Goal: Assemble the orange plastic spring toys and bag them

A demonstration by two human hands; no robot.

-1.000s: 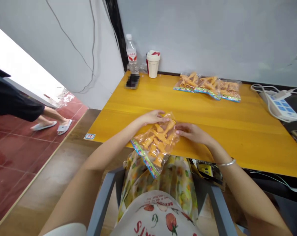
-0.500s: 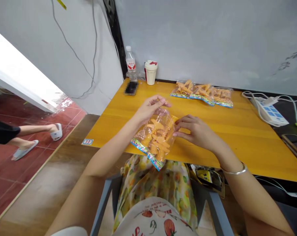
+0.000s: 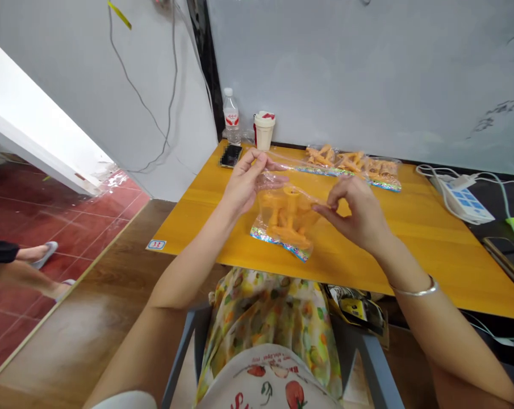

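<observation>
Between my hands hangs a clear plastic bag with several orange plastic pieces inside and a colourful printed strip along its lower edge. My left hand pinches the bag's upper left edge between thumb and fingers. On the other side my right hand has its thumb and forefinger closed on the clear film at the bag's right. The film is stretched between the two hands, above the wooden table. What the orange pieces are exactly cannot be made out.
Similar filled bags lie at the table's back. A water bottle, a lidded cup and a phone stand or lie at the back left. A power strip with cables is at right. Someone's legs show at far left.
The bag has swung more upright and its lower edge has moved up and right. My right hand has moved up and right, now pinching the film. The passer-by's legs have moved left.
</observation>
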